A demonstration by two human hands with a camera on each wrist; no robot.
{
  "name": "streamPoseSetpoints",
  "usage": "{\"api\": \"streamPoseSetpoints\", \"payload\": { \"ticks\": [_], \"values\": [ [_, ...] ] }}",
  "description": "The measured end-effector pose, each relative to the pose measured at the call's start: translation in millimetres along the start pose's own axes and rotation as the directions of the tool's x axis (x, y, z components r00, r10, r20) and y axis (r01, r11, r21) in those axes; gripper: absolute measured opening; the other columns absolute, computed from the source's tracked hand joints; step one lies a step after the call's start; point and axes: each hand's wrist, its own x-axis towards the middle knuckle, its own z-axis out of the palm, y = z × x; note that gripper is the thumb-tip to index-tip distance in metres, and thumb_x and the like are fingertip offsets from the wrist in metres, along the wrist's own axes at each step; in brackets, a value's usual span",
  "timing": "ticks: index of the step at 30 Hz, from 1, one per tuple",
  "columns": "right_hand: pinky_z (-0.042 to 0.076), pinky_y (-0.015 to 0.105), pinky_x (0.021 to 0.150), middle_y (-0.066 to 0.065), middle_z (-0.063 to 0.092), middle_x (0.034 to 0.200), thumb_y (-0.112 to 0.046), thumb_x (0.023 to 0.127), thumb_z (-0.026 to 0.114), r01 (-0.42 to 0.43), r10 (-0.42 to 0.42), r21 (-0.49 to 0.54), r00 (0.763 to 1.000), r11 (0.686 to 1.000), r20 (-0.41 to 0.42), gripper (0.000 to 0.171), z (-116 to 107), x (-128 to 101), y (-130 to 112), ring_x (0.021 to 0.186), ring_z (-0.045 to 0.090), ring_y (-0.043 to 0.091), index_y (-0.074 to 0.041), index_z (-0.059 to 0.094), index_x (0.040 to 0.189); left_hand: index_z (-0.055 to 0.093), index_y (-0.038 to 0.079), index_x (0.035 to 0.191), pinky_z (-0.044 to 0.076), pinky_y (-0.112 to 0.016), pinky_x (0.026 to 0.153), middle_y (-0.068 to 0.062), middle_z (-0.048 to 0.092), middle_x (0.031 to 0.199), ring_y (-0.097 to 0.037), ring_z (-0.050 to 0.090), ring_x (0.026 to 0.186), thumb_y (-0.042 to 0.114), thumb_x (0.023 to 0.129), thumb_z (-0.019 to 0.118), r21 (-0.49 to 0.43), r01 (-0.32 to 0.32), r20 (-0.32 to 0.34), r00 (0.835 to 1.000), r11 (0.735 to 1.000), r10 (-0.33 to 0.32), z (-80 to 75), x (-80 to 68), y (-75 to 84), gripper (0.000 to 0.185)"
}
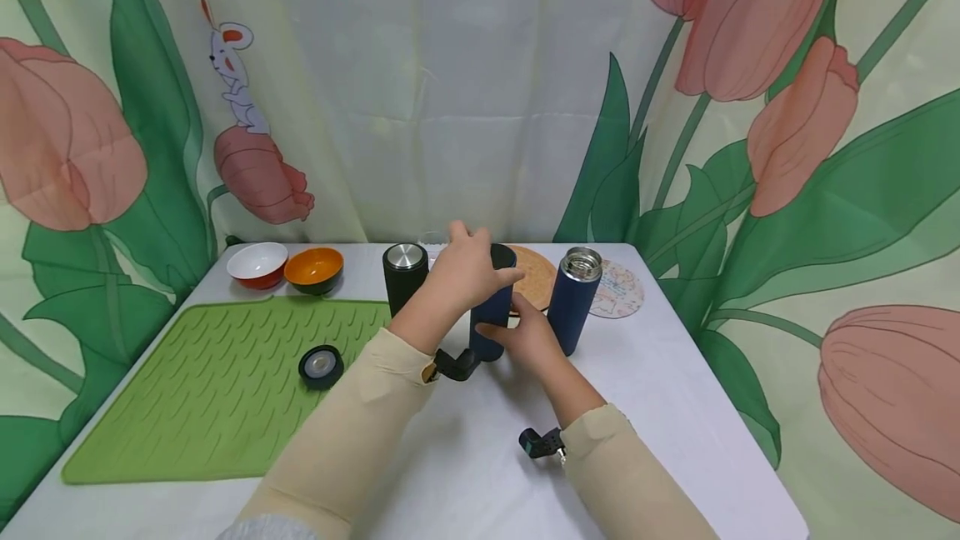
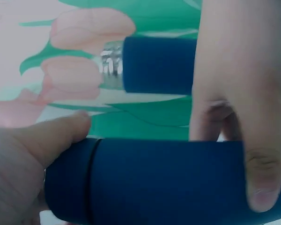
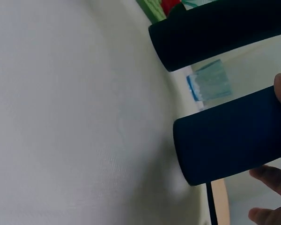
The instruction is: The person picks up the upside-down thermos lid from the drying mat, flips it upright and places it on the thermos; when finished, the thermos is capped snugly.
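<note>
the blue bottle (image 1: 492, 309) is upright, long axis vertical, cap (image 2: 68, 180) upward, right of the black bottle (image 1: 402, 283). the left hand (image 1: 467, 267) grips the cap, the right hand (image 1: 531, 336) the bottle's lower part.

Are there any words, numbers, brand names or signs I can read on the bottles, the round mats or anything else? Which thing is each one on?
No words, numbers, brands or signs can be read.
Held blue bottle, other blue bottle, black bottle: no writing visible.
Pale round mat, brown round mat: printing too small to make out.
</note>
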Motion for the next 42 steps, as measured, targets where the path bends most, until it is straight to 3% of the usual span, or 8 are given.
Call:
{"api": "streamPoseSetpoints", "payload": {
  "ticks": [7, 13, 16, 19, 23, 26, 33, 42],
  "values": [
    [0.044, 0.062, 0.116, 0.005, 0.062, 0.150, -0.052, 0.086, 0.087, -0.019, 0.019, -0.001, 1.000, 1.000, -0.015, 0.074, -1, -2, -4, 0.146, 0.053, 0.034, -0.038, 0.054, 0.150, 0.050, 0.013, 0.153, 0.058, -0.047, 0.098, -0.018, 0.030, 0.145, -0.035, 0.068, 0.109, 0.052, 0.095, 0.076, -0.094, -0.051, 0.156, 0.986, 0.994, 0.065, -13.1, 6.7, -8.5, 0.075],
    [0.043, 0.064, 0.116, 0.006, 0.063, 0.149, -0.052, 0.085, 0.087, -0.025, 0.025, 0.012, 1.000, 1.000, -0.007, 0.076, 1, -3, -2, 0.146, 0.054, 0.035, -0.034, 0.054, 0.152, 0.042, 0.019, 0.162, 0.054, -0.048, 0.100, -0.017, 0.026, 0.151, -0.034, 0.063, 0.115, 0.046, 0.098, 0.074, -0.127, -0.087, 0.245, 0.962, 0.988, 0.117, -21.1, 7.9, -14.2, 0.076],
    [0.043, 0.064, 0.116, 0.005, 0.063, 0.149, -0.054, 0.085, 0.087, -0.025, 0.025, 0.014, 1.000, 1.000, -0.003, 0.078, 1, -3, -3, 0.146, 0.054, 0.035, -0.034, 0.053, 0.152, 0.045, 0.016, 0.160, 0.056, -0.046, 0.096, -0.017, 0.028, 0.149, -0.032, 0.065, 0.109, 0.050, 0.098, 0.072, -0.100, -0.074, 0.210, 0.973, 0.992, 0.093, -18.9, 4.8, -13.0, 0.076],
    [0.044, 0.063, 0.116, 0.005, 0.063, 0.148, -0.052, 0.085, 0.087, -0.016, 0.017, 0.008, 1.000, 1.000, -0.013, 0.078, 1, -3, -5, 0.145, 0.055, 0.034, -0.034, 0.052, 0.152, 0.049, 0.005, 0.152, 0.061, -0.044, 0.088, -0.018, 0.033, 0.144, -0.031, 0.068, 0.095, 0.064, 0.090, 0.075, -0.064, -0.001, 0.082, 0.997, 0.998, 0.006, -7.8, 1.3, -6.3, 0.089],
    [0.046, 0.062, 0.113, 0.006, 0.063, 0.150, -0.052, 0.086, 0.087, -0.023, 0.023, -0.005, 1.000, 1.000, -0.015, 0.079, 3, -2, -6, 0.143, 0.056, 0.035, -0.034, 0.051, 0.154, 0.053, -0.001, 0.142, 0.064, -0.041, 0.078, -0.019, 0.037, 0.140, -0.029, 0.069, 0.079, 0.074, 0.082, 0.078, -0.031, 0.086, -0.052, 0.995, 0.996, -0.087, 7.3, -1.0, -0.2, 0.100],
    [0.047, 0.062, 0.112, 0.007, 0.062, 0.151, -0.053, 0.085, 0.087, -0.039, 0.039, -0.002, 0.999, 0.999, -0.013, 0.081, 3, -2, -6, 0.144, 0.056, 0.036, -0.034, 0.051, 0.155, 0.055, 0.003, 0.142, 0.064, -0.040, 0.078, -0.020, 0.038, 0.139, -0.028, 0.069, 0.080, 0.069, 0.087, 0.077, -0.008, 0.071, -0.053, 0.996, 0.997, -0.071, 9.3, -0.3, -0.9, 0.089],
    [0.047, 0.061, 0.112, 0.007, 0.064, 0.148, -0.048, 0.084, 0.089, -0.035, 0.035, 0.005, 0.999, 0.999, -0.022, 0.079, 0, -2, -8, 0.141, 0.057, 0.035, -0.031, 0.054, 0.153, 0.052, 0.013, 0.151, 0.060, -0.047, 0.093, -0.021, 0.038, 0.143, -0.036, 0.069, 0.104, 0.057, 0.089, 0.081, -0.054, 0.003, 0.064, 0.998, 0.999, 0.001, -1.5, 4.4, -3.7, 0.082],
    [0.047, 0.063, 0.113, 0.010, 0.061, 0.152, -0.045, 0.085, 0.089, -0.053, 0.053, 0.014, 0.999, 0.998, 0.001, 0.087, -1, -3, -12, 0.144, 0.055, 0.038, -0.029, 0.047, 0.159, 0.046, 0.018, 0.159, 0.056, -0.051, 0.102, -0.021, 0.033, 0.148, -0.037, 0.065, 0.118, 0.047, 0.091, 0.082, -0.098, -0.028, 0.237, 0.970, 0.995, 0.051, -17.4, 9.6, -10.3, 0.082]
  ]
}}
